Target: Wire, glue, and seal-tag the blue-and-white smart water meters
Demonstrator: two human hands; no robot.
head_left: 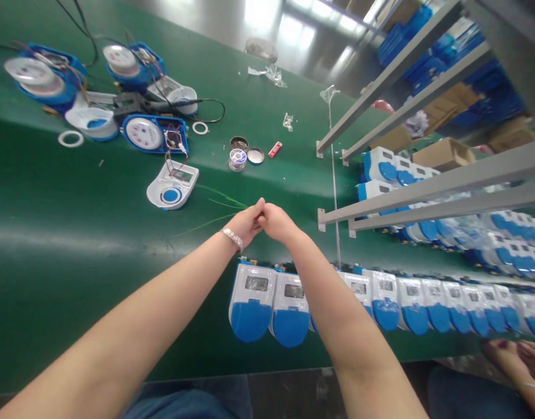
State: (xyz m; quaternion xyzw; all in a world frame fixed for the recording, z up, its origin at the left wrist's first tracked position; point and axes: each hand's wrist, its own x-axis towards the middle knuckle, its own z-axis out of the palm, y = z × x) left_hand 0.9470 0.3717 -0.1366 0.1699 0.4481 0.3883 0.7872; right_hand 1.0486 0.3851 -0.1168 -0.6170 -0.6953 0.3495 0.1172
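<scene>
Wires, thin and green, trail leftward on my feed from the pinching left hand, nearer me than the solder spool. Print on that spool and the red packet right of it I can't read. Forearms converge; the right hand presses against the left, its grip I cannot tell.

A green workbench is carrying a long row of blue-and-white meters along its near side. Toward the far left, opened blue meter units are lying with their dials showing, while a white cover, joined by wires to the nearest, is resting just in front. Two white rings are lying near them. Mid-bench, a spool is sitting beside two round tins, a small red packet is lying near, and crumpled clear plastic is resting farther back.
</scene>
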